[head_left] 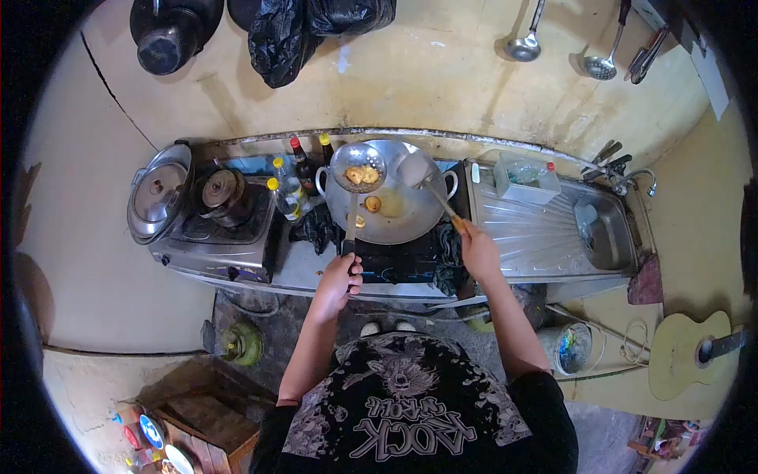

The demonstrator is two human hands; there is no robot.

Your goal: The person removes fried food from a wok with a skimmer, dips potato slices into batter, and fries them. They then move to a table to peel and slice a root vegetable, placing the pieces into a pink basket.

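Kitchen interior, stained cream-yellow wall point(442, 71) with two ladles point(525, 43) and black plastic bags point(300, 31) hanging on it. Steel counter with ribbed drainboard point(521, 229), sink point(612, 233) and tap point(636, 178) at right; lidded pots point(158, 197) at left. Rough grey floor point(268, 316); pale guitar point(687, 355) lying at right, wooden crate point(205, 411) at lower left.

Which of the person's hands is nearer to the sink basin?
Right. The right hand, gripping the spatula handle, is just left of the sink basin; the left hand, holding the strainer handle, is farther left.
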